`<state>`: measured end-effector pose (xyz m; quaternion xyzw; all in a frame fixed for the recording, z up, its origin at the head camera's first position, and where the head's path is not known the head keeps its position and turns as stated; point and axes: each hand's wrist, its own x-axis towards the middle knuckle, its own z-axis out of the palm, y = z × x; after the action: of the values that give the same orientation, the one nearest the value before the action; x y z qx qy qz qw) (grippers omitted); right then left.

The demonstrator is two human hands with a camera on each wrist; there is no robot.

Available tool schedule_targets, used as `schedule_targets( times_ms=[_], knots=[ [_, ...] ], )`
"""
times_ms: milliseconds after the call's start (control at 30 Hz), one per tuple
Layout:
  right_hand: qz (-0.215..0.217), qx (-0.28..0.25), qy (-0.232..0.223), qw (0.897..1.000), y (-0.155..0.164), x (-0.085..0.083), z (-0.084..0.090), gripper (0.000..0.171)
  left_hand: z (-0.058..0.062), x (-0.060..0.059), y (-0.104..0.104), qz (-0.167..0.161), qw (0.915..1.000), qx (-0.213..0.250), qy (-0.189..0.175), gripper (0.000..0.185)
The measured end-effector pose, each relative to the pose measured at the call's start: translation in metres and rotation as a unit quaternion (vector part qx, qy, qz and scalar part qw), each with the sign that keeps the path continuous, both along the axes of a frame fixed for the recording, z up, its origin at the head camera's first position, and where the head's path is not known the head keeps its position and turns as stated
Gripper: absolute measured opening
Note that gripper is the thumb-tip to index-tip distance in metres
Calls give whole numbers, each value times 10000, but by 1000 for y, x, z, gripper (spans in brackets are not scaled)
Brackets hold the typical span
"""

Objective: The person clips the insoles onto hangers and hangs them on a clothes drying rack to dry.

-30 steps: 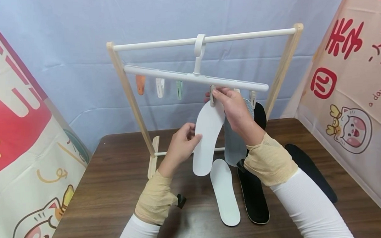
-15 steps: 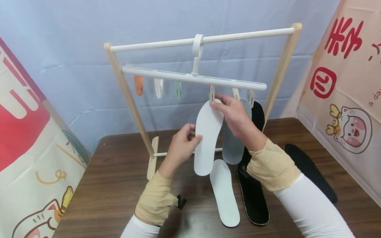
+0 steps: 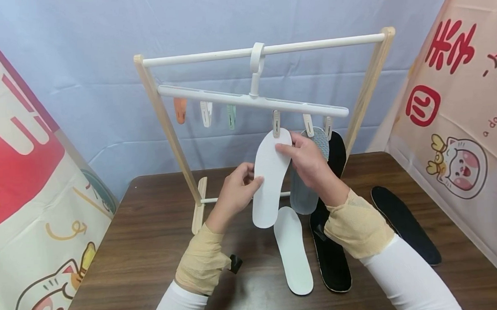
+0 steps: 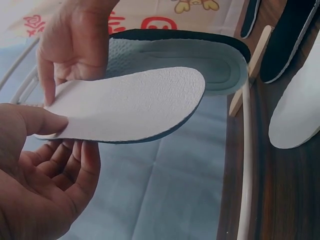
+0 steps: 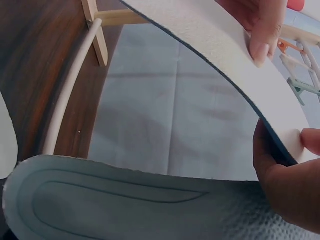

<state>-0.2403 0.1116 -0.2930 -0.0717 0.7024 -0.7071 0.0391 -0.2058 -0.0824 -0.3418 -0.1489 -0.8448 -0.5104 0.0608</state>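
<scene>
Flat white foam insole (image 3: 270, 177) is hung upright from a beige clip (image 3: 276, 123), long axis vertical. Left hand (image 3: 237, 190) pinches its left edge mid-length; right hand (image 3: 309, 159) fingers pinch the top, nearer the clip.

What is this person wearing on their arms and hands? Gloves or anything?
No gloves: the left hand and right hand are bare. Each forearm is covered by a long, snug white sleeve. Over each wrist sits a wide beige band of ribbed, stretchy fabric, like a cuff. A small black fitting pokes out at the left wrist band; no rings or markings show.
</scene>
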Motion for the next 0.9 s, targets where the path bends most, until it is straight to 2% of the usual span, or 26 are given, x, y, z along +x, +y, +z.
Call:
schedule_targets(
  times_ms=[367,900],
  knots=[
    [103,233,-204,9995,6,8,-17,43,-2,2,-2,-72,9997,-215,-75,23],
    [379,217,-399,9982,12,24,-37,46,-7,4,-3,-159,9988,-382,-271,23]
  ],
)
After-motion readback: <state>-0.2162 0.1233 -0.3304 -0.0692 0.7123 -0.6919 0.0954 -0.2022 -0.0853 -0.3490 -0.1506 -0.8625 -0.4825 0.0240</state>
